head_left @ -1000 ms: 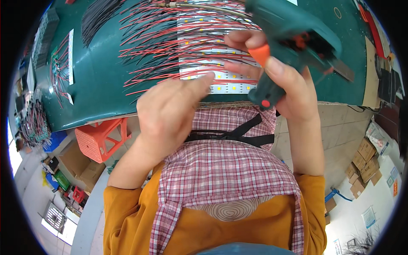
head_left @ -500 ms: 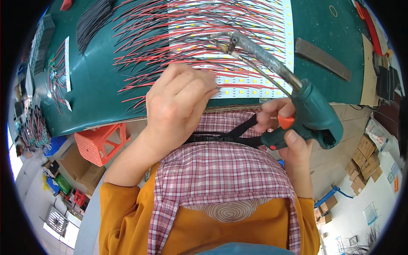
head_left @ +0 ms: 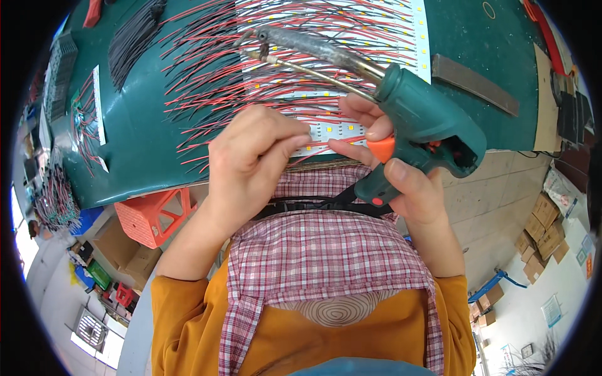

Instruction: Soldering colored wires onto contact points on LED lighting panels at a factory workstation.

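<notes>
At the green counter (head_left: pixel 150 144), red and black wires (head_left: pixel 207 69) fan out left of your work. Your left hand (head_left: pixel 251 163) pinches the near edge of a white LED strip (head_left: pixel 326 128) at the counter's rim. Your right hand (head_left: pixel 401 169) grips a green soldering gun (head_left: pixel 426 125), tip over the strips. Bare counter lies far right.
</notes>
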Demonstrator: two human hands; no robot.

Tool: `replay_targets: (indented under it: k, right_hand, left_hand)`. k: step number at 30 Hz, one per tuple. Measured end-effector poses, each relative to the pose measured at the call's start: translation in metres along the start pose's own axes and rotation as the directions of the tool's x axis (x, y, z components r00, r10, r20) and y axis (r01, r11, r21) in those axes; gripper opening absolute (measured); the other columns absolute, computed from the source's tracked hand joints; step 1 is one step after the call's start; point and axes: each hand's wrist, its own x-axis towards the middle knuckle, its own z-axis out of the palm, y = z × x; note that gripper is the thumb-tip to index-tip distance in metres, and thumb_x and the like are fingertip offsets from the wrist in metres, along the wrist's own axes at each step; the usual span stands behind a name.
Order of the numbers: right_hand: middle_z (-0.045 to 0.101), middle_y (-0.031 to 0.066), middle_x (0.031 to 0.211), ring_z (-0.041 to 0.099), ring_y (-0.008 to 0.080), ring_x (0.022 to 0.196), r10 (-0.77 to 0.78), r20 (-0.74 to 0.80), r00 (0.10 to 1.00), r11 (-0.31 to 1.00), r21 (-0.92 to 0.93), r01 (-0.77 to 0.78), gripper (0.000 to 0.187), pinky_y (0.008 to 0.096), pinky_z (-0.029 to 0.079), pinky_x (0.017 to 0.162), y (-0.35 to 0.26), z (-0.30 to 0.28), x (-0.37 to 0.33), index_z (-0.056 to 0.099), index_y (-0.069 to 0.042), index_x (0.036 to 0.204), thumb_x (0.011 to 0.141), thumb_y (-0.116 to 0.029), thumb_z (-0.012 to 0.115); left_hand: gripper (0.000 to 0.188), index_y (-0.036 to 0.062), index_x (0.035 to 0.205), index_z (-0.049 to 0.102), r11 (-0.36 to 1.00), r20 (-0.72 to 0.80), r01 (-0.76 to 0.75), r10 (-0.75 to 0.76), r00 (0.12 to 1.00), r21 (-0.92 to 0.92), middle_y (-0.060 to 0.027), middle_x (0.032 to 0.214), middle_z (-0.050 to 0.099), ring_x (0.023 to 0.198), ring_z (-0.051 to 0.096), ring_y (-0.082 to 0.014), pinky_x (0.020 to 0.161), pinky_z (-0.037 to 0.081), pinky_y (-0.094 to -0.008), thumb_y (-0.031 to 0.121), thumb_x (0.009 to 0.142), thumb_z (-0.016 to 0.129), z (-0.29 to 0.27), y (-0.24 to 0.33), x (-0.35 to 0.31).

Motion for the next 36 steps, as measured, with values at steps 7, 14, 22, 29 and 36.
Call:
replay_targets:
  k: [7, 14, 22, 29, 36]
  right_hand:
    - [0.051, 0.0243, 0.129, 0.053, 0.0338, 0.124, -0.033, -0.018, 0.999, 0.999, -0.013, 0.033, 0.046, 0.0481, 0.054, 0.093, -0.010, 0.003, -0.013, 0.055, -0.004, 0.111, 0.082, -0.036, 0.073]
    - [0.070, 0.0087, 0.091, 0.065, 0.0164, 0.072, 0.173, -0.178, 0.969, 0.873, -0.427, -0.235, 0.033, 0.0314, 0.053, 0.065, -0.014, -0.024, -0.103, 0.064, -0.004, 0.109, 0.083, -0.022, 0.069]
    - [0.067, 0.0123, 0.096, 0.063, 0.0168, 0.079, 0.264, 0.007, 0.965, 0.376, -0.922, -0.096, 0.027, 0.0322, 0.053, 0.081, -0.014, -0.039, -0.115, 0.053, -0.001, 0.111, 0.090, -0.011, 0.066]
    - [0.067, 0.0121, 0.093, 0.066, 0.0199, 0.086, 0.155, -0.017, 0.988, 0.387, -0.919, -0.077, 0.022, 0.0344, 0.054, 0.085, -0.002, -0.045, -0.127, 0.053, -0.001, 0.107, 0.089, -0.007, 0.065]
    - [0.066, 0.0119, 0.091, 0.066, 0.0203, 0.085, 0.090, 0.024, 0.996, 0.331, -0.944, -0.008, 0.023, 0.0323, 0.054, 0.082, -0.004, -0.038, -0.122, 0.053, -0.003, 0.108, 0.089, -0.008, 0.065]
  left_hand:
    - [0.027, 0.0002, 0.095, 0.067, 0.943, -0.030, -0.192, 0.208, 0.978, 0.270, -0.0116, 0.088, 0.063, 0.087, 0.064, -0.0270, 0.071, 0.051, -0.0344, -0.004, 0.068, 0.066, 0.009, -0.007, -0.008]
    - [0.026, -0.0006, 0.094, 0.067, 0.863, -0.004, -0.302, 0.332, 0.943, 0.405, -0.0091, 0.088, 0.063, 0.092, 0.065, -0.0251, 0.072, 0.052, -0.0352, 0.006, 0.069, 0.063, 0.015, -0.011, -0.014]
    - [0.025, -0.0026, 0.092, 0.066, 0.832, 0.009, -0.336, 0.370, 0.929, 0.441, -0.0098, 0.086, 0.062, 0.089, 0.066, -0.0255, 0.070, 0.055, -0.0328, 0.004, 0.068, 0.064, 0.017, -0.011, -0.014]
    - [0.022, -0.0022, 0.091, 0.067, 0.848, -0.004, -0.294, 0.329, 0.944, 0.440, -0.0096, 0.081, 0.064, 0.088, 0.069, -0.0271, 0.069, 0.056, -0.0326, -0.008, 0.070, 0.069, 0.017, -0.004, -0.012]
    - [0.023, -0.0023, 0.091, 0.067, 0.850, 0.003, -0.293, 0.325, 0.946, 0.438, -0.0091, 0.081, 0.064, 0.087, 0.069, -0.0268, 0.069, 0.056, -0.0322, -0.008, 0.069, 0.070, 0.016, -0.005, -0.012]
